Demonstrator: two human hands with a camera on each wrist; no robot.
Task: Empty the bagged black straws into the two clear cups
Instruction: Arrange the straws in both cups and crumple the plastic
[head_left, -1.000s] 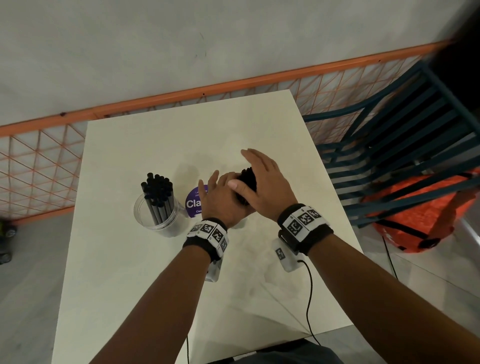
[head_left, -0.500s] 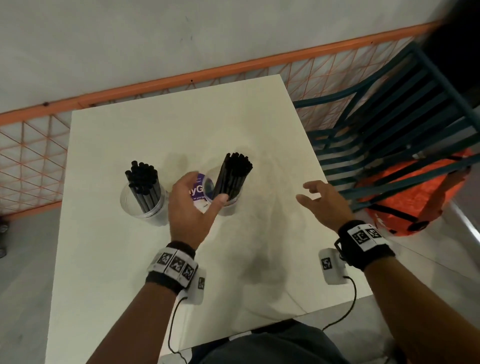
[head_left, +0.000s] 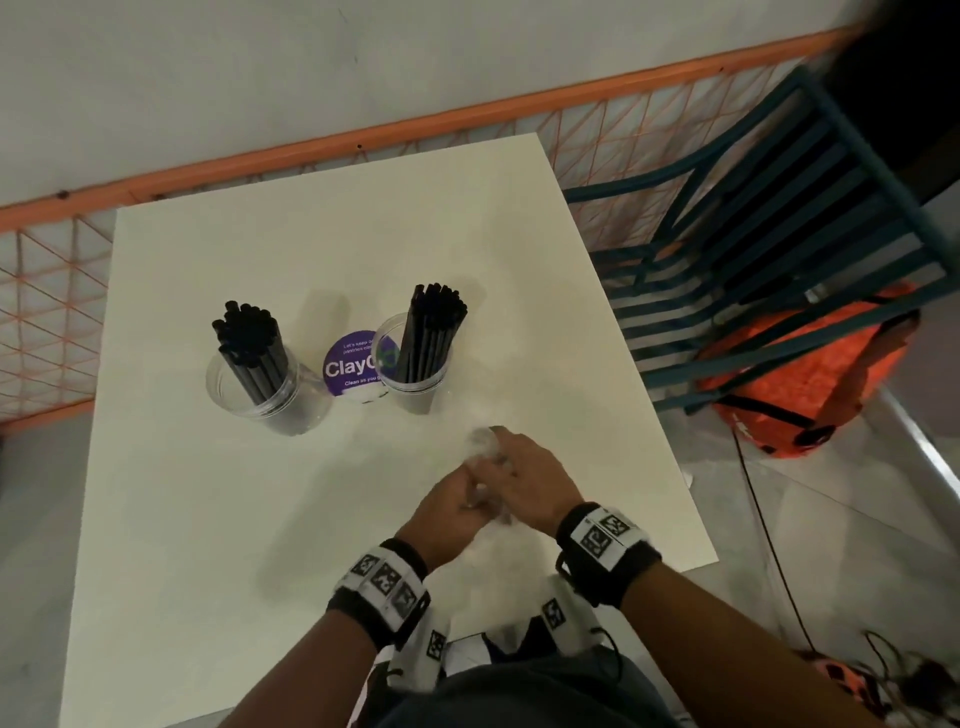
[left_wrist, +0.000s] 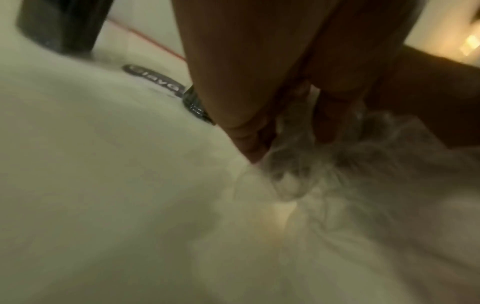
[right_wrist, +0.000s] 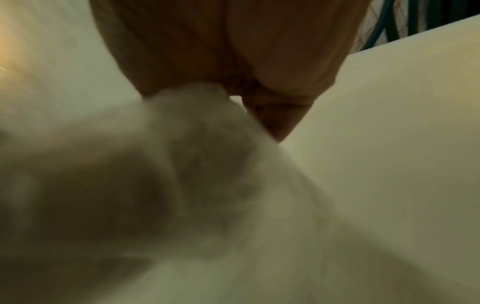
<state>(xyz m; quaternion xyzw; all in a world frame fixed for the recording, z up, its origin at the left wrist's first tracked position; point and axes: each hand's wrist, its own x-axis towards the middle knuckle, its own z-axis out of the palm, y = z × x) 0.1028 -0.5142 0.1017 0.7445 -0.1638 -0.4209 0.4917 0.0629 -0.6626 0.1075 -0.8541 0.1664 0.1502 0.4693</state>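
Both hands meet over the near part of the white table (head_left: 218, 519). The left hand (head_left: 449, 512) and the right hand (head_left: 530, 480) each have fingers curled round a crumpled clear plastic bag (head_left: 483, 447), bunched between them; both wrist views are blurred, showing only fingers closed on pale film. Farther back stand two clear cups, upright and apart. The left cup (head_left: 254, 387) holds a bundle of black straws (head_left: 249, 345); the right cup (head_left: 415, 374) holds a second bundle (head_left: 431, 332), leaning right. A round purple sticker (head_left: 348, 366) lies between the cups.
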